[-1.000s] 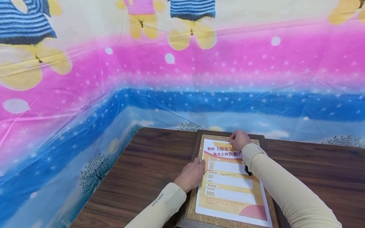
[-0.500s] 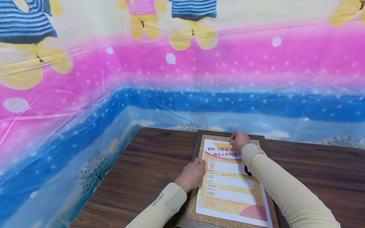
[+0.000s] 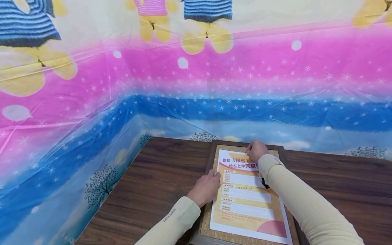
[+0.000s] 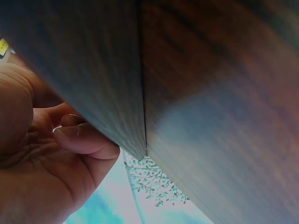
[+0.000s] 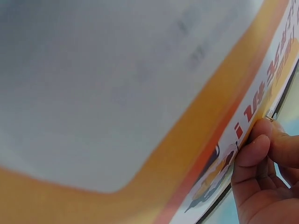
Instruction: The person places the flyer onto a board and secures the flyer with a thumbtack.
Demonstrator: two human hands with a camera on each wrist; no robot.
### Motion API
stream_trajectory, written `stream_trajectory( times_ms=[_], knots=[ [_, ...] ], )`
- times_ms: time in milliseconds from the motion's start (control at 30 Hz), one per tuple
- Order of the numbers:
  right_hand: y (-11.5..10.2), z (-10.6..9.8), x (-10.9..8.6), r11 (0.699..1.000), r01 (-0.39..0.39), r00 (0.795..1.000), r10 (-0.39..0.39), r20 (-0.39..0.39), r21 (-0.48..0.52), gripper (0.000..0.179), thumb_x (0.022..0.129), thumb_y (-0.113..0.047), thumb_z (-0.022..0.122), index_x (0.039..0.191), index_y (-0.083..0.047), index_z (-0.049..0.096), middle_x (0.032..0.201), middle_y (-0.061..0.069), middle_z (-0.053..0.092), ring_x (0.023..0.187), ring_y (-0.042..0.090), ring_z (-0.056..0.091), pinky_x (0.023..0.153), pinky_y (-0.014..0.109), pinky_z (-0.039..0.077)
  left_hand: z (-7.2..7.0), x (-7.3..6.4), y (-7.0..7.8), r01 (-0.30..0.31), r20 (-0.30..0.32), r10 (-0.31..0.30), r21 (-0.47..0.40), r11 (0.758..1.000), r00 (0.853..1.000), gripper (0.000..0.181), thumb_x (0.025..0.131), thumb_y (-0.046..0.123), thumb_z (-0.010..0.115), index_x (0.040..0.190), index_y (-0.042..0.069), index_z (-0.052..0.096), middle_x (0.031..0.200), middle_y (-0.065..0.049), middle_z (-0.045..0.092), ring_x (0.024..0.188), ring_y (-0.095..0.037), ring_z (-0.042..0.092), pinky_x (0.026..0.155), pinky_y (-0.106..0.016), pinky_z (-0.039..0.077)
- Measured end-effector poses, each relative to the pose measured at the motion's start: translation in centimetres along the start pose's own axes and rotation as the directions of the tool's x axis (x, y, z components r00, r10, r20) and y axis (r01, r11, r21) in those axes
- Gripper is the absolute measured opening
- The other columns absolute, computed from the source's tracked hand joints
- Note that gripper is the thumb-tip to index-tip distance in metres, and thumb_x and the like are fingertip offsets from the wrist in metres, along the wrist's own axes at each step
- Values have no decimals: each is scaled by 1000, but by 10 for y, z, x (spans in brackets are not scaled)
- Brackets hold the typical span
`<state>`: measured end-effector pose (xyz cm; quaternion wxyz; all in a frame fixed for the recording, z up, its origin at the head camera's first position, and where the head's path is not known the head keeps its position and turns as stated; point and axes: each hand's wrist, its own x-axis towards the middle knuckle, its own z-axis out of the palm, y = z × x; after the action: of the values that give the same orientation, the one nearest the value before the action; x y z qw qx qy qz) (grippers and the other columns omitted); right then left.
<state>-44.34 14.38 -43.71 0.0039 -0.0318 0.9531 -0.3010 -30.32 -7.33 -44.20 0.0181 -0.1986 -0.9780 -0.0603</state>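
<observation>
In the head view a yellow and white paper poster [image 3: 246,204] lies over a framed corkboard [image 3: 220,147]. My right hand [image 3: 257,150] is at the poster's top edge, thumb and forefinger pinching a small shiny pin [image 5: 269,116]. Its other fingers curl in below, as the right wrist view shows. At the poster's left edge, my left hand [image 3: 203,189] holds the paper by thumb and forefinger. In the left wrist view the fingers [image 4: 86,140] of that hand are curled beside the dark frame side [image 4: 103,74].
The board lies on a dark wooden table [image 3: 153,177], reaching its back edge. Behind and to the left hangs a printed cloth [image 3: 183,109] in pink and blue. The right forearm [image 3: 309,197] crosses over the board's right side.
</observation>
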Motion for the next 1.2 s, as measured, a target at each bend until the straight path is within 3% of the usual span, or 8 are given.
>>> stream_trajectory(
  times_ms=[1200],
  knots=[
    [0,7,5,996,-75,997,75,10,50,8,91,-8,61,87,-3,65,82,11,59,80,29,54,71,41,45,0,1,-1,-16,3,16,24,1000,1000,38,95,20,58,128,0,52,97,-11,50,67,-17,52,59,-29,47]
  ],
)
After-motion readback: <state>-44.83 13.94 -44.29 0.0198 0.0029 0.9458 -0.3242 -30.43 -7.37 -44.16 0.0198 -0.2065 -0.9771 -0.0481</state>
